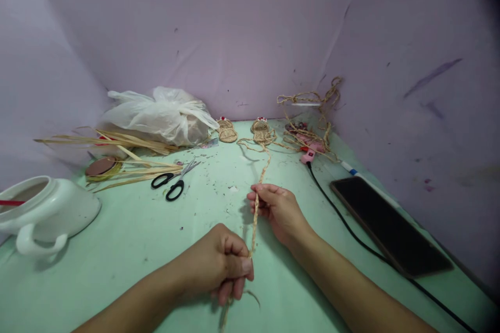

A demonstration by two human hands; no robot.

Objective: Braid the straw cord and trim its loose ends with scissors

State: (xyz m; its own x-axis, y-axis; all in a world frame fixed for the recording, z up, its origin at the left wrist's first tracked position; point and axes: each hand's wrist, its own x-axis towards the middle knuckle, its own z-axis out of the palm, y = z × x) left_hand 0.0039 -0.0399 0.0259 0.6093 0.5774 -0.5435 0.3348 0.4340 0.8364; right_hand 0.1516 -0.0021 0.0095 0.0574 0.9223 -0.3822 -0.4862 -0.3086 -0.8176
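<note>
Left hand (228,263) pinches close in, right hand (278,209) farther forward

Small handcraft workspace — home or workshop, cannot tell. Scuffed lilac walls (234,36) hem counter (136,250); plaited cord (254,223) over middle, straw strands (136,139) and scissors (180,176) toward far left corner, woven pieces (227,132) at far edge, pink corded tool (307,157) toward far right corner.

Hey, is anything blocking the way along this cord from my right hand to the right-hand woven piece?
Nothing visible blocks it. From your right hand, the braided cord runs over the green table toward the right-hand woven piece. The scissors lie off to the left, the pink tool to the right.
</note>
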